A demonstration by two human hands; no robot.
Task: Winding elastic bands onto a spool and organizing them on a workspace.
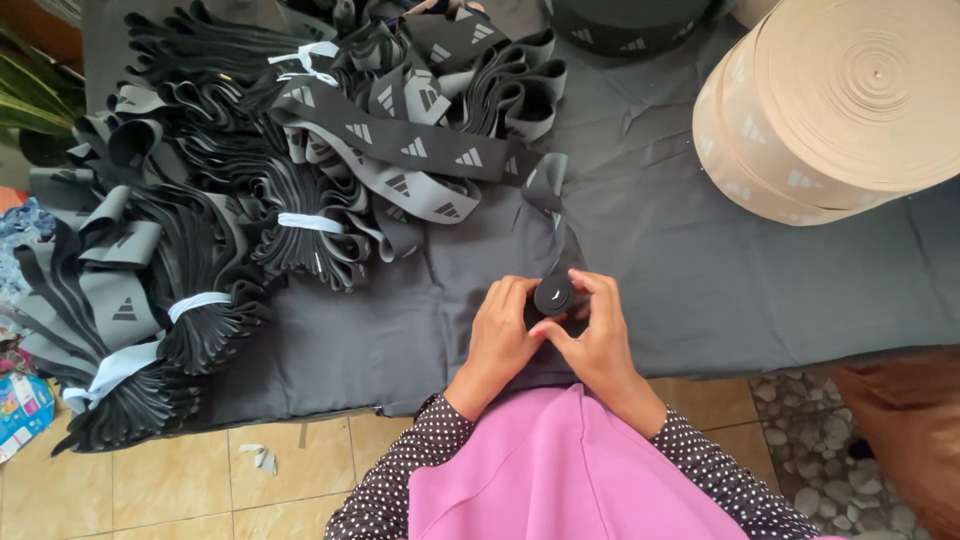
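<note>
Wide view first: a dark grey cloth (680, 260) covers the table, running edge to edge, with tan floor tiles (180, 480) below its near edge. Top right, a big beige roll (840, 100) of banding lies on its side, flat face up, well apart from the hands. Over on the left, a heap of bundles (230, 230), black and grey elastic strap folded in loops, each cinched with a white tie (310, 222). One loose grey strap (400, 150) snakes out of the heap toward the middle of the cloth.

Now the small stuff, and here's the action. Both hands meet at the near edge of the cloth, right in front of the person's pink garment (560, 470) and dotted sleeves. Between them sits a small black roll (553, 295), wound tight, round end facing up at the camera, so its axis points roughly upward. A narrow dark tail (556, 235) runs from it straight away from the person, up toward the loose strap; where it ends I can't tell against the cloth.

Left hand (500, 325) is curled in, fingers pressed to the roll's left side. Right hand (600, 335) wraps from the right, thumb and forefinger pinching at the roll. Both grasping, neither one nearer: the roll is dead centre between them, fingertips touching it from either side.
</note>
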